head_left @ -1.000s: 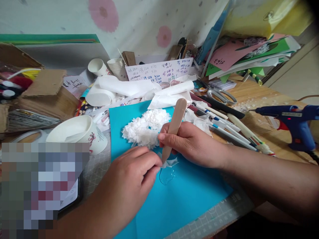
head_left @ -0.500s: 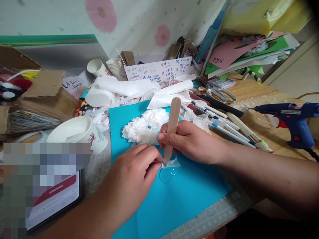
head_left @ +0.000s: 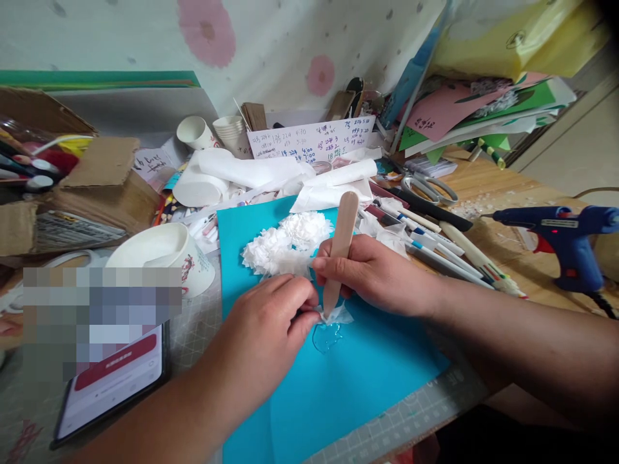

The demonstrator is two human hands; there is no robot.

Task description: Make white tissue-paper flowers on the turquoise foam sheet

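A flat wooden craft stick (head_left: 344,225) is gripped in my right hand (head_left: 360,267), its lower tip pressing on a small piece of white tissue paper (head_left: 341,314). My left hand (head_left: 275,316) pinches the left edge of that tissue between thumb and forefinger. Just below the tissue, a shiny clear patch of glue (head_left: 327,337) lies on the blue sheet of paper (head_left: 358,393). Ruffled white tissue flowers (head_left: 305,230) sit on the sheet behind my hands.
A blue hot glue gun (head_left: 561,238) stands at the right, near pens (head_left: 447,258) and scissors (head_left: 428,187). On the left are a paper cup (head_left: 162,258), a phone (head_left: 116,386) and a cardboard box (head_left: 99,193). A gridded cutting mat (head_left: 387,444) lies under the sheet.
The view has shifted slightly, so most things appear a little to the right on the left side. Both hands keep their hold, with the stick's tip still on the tissue.
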